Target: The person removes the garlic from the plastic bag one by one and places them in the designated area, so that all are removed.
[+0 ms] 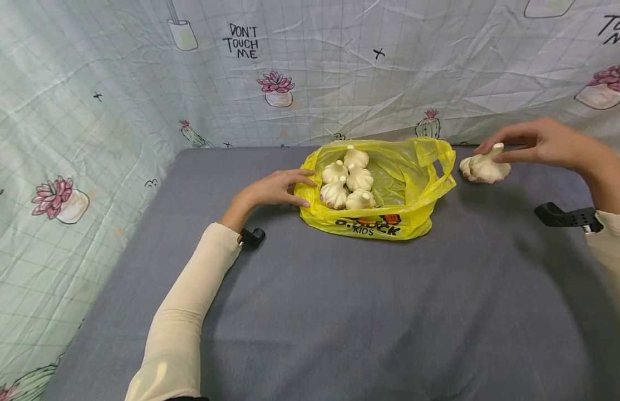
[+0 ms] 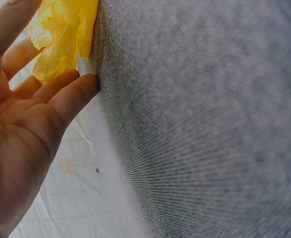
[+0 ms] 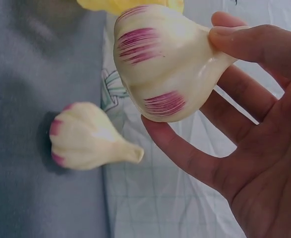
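Observation:
My right hand point(image 1: 545, 145) pinches a garlic bulb point(image 3: 160, 64) by its stem, with thumb and fingers, above the table at the right. Behind and below it, a second garlic bulb point(image 3: 86, 139) lies on the cloth, partly covered by the held one in the head view. A yellow plastic bag point(image 1: 415, 220) stands with its mouth spread at the back of the table. Several garlic bulbs point(image 1: 334, 192) lie grouped in its left half. My left hand point(image 1: 275, 188) rests at the bag's left rim, fingers spread and loosely bent against the plastic.
A grey cloth point(image 1: 330, 312) covers the table. Close behind the bag hangs a printed curtain point(image 1: 330, 89), which also runs along the left side. One loop handle point(image 1: 445, 161) of the bag sticks up at its right end, towards the held bulb.

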{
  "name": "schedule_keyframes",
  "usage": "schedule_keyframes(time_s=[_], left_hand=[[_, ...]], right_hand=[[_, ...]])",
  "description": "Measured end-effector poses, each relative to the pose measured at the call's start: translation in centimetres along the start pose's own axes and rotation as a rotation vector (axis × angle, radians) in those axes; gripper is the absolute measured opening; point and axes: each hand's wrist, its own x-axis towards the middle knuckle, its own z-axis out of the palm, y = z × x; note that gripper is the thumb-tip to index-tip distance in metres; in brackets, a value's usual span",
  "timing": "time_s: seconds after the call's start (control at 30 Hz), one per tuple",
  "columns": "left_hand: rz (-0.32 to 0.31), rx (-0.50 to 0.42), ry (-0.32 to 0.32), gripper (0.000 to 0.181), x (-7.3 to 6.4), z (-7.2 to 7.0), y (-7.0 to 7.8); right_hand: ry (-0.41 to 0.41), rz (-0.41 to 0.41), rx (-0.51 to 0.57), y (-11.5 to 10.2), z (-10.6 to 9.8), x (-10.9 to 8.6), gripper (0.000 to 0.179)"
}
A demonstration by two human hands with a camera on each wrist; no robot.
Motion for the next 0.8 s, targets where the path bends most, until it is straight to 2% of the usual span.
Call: schedule_keyframes(time_s=[0.13, 0.47, 0.8], left_hand=[[-0.006, 0.002, 0.001, 0.059, 0.0, 0.1, 0.0], [-0.005, -0.002, 0.002, 0.058, 0.1, 0.1, -0.1], [-0.008, 0.003, -0.001, 0.059, 0.0, 0.1, 0.1]], right_hand=[[0.009, 0.020, 0.060, 0.8, -0.1, -0.4, 0.020], [0.045, 0.056, -0.066, 2.8, -0.2, -1.6, 0.019], [0.110, 0.126, 0.057, 4.6, -0.2, -2.3, 0.022]])
